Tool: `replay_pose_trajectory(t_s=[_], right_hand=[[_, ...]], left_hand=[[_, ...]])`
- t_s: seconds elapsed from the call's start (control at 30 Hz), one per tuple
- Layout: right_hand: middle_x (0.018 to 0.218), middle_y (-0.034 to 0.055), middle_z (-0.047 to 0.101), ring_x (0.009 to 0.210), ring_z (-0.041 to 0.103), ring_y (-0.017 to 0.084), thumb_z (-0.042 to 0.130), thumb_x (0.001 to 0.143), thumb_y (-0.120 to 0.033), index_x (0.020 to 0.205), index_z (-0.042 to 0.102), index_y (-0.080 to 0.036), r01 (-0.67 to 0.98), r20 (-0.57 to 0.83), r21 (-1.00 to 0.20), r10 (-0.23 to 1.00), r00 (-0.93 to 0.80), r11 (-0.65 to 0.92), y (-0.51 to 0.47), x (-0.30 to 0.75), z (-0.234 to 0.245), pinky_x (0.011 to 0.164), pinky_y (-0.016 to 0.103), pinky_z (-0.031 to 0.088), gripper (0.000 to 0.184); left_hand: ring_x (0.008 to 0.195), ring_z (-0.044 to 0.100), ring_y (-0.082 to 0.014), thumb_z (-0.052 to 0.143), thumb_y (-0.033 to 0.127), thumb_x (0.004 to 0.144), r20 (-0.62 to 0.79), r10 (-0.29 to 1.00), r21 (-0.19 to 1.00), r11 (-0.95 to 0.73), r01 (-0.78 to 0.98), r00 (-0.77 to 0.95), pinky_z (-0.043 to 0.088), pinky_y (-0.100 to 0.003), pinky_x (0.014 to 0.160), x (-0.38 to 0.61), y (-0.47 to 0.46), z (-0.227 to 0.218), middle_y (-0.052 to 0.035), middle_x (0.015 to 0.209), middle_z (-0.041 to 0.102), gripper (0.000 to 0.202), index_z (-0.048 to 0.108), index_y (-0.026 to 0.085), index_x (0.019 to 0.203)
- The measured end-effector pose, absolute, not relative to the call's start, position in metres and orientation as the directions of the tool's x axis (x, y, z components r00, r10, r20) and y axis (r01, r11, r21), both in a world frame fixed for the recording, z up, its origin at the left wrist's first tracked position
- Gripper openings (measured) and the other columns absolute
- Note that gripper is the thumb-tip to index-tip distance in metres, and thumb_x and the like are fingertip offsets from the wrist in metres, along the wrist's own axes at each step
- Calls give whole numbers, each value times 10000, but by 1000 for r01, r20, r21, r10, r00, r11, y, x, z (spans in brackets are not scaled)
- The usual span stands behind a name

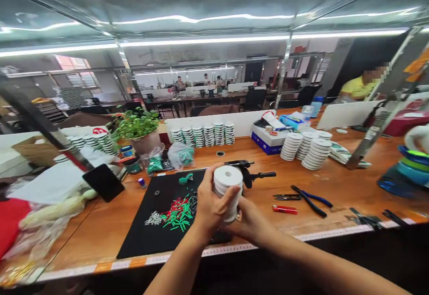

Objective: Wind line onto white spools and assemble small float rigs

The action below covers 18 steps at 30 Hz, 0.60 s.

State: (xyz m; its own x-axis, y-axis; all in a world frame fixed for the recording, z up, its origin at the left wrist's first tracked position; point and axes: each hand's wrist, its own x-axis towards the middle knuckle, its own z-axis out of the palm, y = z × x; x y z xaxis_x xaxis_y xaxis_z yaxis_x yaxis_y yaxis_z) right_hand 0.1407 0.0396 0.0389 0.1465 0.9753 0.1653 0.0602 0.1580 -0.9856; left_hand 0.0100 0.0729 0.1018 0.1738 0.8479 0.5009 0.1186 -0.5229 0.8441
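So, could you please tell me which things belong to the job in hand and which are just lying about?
Likely belonging: white spools in left hand, right hand at their base; similar white stacks.
Probably lying about: potted plant, flat black device, red lighter.

One held stack (229,179), six central stacks (208,136), one plant (136,126)

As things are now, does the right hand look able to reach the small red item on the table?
Probably yes: the red item lies uncovered on the table, to the right of that hand. However, the hand is at the white spools, so it may need freeing first.
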Motion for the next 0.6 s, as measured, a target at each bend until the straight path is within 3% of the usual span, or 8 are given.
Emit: replay_pose_trajectory(t_s=[0.1, 0.17, 0.37, 0.47, 0.6], right_hand=[[995, 62, 764, 901, 693, 312, 849, 658, -276, 1067, 757, -207, -118, 177, -982, 929, -326, 146, 49, 68, 34, 807, 397, 529, 425], [1040, 71, 759, 964, 691, 318, 836, 694, -300, 1110, 735, -185, -259, 188, -963, 877, -442, 75, 53, 20, 30, 852, 415, 523, 444], [1056, 96, 748, 991, 683, 303, 871, 631, -357, 1060, 724, -170, -483, 105, -863, 881, -461, -150, 66, -87, 22, 872, 406, 515, 490], [943, 87, 739, 853, 669, 266, 876, 600, -395, 949, 720, -167, -503, 39, -843, 911, -411, -191, 81, -111, 21, 737, 357, 515, 445], [899, 73, 706, 742, 598, 212, 880, 581, -463, 916, 694, -175, -553, -8, -810, 946, -324, -196, 100, -128, 22, 541, 274, 418, 479]], left_hand=[[990, 675, -242, 702, 546, 823, 477, 878, 810, -462, 362, 52, 516, -327, 868, -51, 73, 104, -79, 1113, 707, 535, 584, 195, 1209], [972, 679, -248, 682, 559, 831, 444, 896, 751, -378, 541, 10, 510, -343, 861, -89, 75, 107, -68, 1086, 716, 519, 596, 205, 1201], [859, 698, -268, 656, 535, 836, 278, 955, 540, -247, 805, 107, 510, -338, 740, -156, 106, 115, -73, 956, 745, 446, 633, 194, 1122], [858, 700, -289, 683, 534, 816, 212, 961, 430, -257, 866, 179, 509, -354, 753, -163, 126, 119, -91, 959, 748, 464, 647, 188, 1122], [1009, 688, -337, 698, 562, 803, 184, 932, 307, -355, 883, 311, 505, -392, 848, -160, 146, 126, -125, 1110, 738, 509, 649, 204, 1162]])
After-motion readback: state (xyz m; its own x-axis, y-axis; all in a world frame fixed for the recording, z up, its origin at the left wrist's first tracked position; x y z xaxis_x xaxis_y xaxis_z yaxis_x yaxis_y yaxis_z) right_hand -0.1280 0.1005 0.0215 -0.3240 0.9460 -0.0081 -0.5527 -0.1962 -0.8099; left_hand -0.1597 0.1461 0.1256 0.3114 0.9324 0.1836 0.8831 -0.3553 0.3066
